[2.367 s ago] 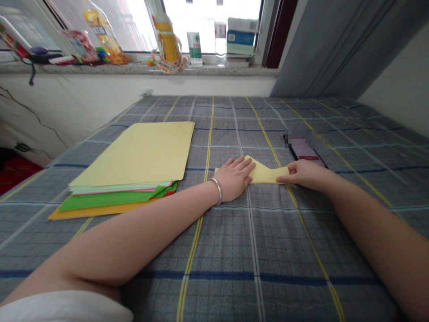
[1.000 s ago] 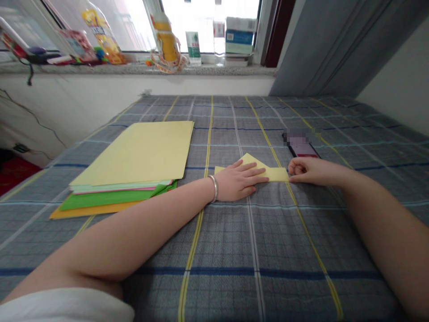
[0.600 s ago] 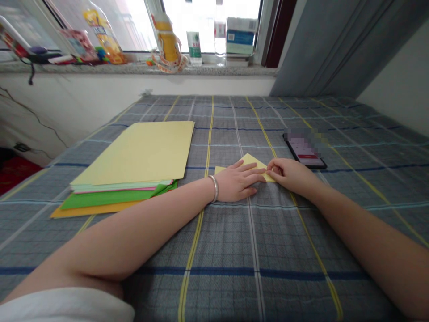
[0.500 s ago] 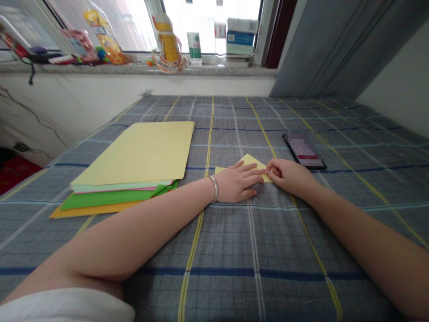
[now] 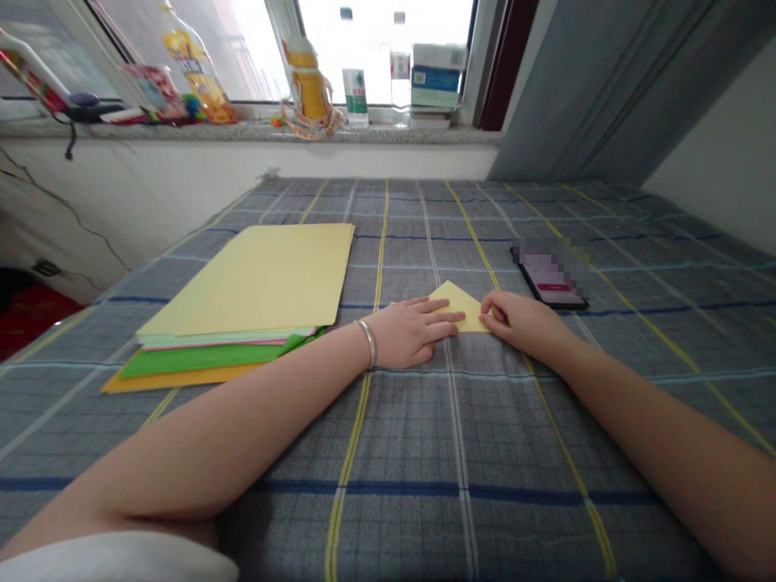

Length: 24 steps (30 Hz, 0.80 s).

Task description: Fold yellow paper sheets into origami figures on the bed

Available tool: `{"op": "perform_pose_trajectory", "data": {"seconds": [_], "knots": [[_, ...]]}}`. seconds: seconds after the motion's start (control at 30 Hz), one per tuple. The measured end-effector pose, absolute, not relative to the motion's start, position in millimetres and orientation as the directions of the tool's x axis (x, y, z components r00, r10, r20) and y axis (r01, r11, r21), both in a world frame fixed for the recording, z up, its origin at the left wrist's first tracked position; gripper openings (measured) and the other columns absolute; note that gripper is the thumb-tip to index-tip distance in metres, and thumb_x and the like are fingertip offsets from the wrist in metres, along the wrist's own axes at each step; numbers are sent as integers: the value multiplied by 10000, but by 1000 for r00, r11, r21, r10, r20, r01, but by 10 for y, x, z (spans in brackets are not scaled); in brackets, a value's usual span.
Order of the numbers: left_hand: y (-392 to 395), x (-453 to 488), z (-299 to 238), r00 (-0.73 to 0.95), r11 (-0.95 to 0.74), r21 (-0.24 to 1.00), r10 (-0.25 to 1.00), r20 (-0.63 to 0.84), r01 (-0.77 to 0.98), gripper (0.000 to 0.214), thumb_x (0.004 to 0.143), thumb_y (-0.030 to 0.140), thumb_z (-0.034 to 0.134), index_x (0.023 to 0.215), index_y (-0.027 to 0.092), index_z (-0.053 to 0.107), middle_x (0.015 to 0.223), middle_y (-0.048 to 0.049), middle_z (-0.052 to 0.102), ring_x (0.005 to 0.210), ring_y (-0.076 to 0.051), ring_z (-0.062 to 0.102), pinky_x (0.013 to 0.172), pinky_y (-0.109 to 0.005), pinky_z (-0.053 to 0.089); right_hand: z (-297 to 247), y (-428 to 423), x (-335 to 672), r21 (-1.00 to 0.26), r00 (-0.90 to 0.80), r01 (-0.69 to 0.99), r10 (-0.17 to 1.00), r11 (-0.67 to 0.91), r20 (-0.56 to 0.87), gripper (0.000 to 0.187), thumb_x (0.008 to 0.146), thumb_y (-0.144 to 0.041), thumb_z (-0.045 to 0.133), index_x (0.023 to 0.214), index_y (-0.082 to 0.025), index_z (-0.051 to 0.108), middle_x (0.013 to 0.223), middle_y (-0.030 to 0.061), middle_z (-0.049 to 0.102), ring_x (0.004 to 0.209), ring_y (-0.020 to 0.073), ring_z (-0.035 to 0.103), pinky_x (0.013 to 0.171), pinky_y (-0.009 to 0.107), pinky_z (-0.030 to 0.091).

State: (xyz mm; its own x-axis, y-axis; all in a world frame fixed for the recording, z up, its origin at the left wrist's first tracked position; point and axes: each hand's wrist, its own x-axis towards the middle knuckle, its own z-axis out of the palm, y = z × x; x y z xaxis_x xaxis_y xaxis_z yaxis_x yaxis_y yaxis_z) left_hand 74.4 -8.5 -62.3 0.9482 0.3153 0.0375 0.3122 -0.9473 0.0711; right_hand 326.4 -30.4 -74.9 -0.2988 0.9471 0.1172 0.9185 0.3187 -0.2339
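Note:
A small folded sheet of yellow paper (image 5: 449,292) lies on the plaid cloth, its peak pointing away from me. My left hand (image 5: 412,333) rests flat across its left part, fingers stretched out and slightly spread, hiding much of that side. At the paper's right corner, my right hand (image 5: 512,319) pinches the edge between thumb and curled fingers. A silver bangle (image 5: 367,345) circles my left wrist.
To the left lies a stack of coloured paper (image 5: 267,279), yellow on top, with green and orange sheets below. A phone (image 5: 550,276) sits beyond my right hand. Bottles and boxes (image 5: 435,85) stand along the windowsill (image 5: 242,132).
My left hand has slid left along the folded paper, uncovering more of its middle. My right hand stays at the right corner. The view has tilted slightly upward.

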Motion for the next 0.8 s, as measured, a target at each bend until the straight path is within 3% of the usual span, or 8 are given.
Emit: {"op": "perform_pose_trajectory", "data": {"seconds": [0.47,0.67,0.8], "knots": [[-91,409,-373,937,-939,-19,343,-64,342,502,808,196,455,1304,241,523,1477,3,433,1372,-263,371,1141,-427,273,-729,-316,3272,-269,-291,912,951,309,106,136,857,-340,506,892,-224,569,709,1,596,639,157,517,558,272,304],[-135,440,-325,917,-915,-68,398,-13,397,358,783,216,498,1108,242,644,1350,-9,576,1285,-259,480,1177,-518,113,-731,-317,3270,-272,-293,910,950,313,111,135,860,-336,508,899,-222,571,703,-2,588,639,155,511,562,270,306],[-133,441,-316,918,-913,-99,396,10,395,297,791,212,494,1026,241,673,1294,1,619,1218,-236,538,1177,-511,111,-745,-311,3275,-266,-292,912,949,313,115,130,862,-330,511,896,-222,575,702,-6,583,633,151,503,552,268,300]]}}
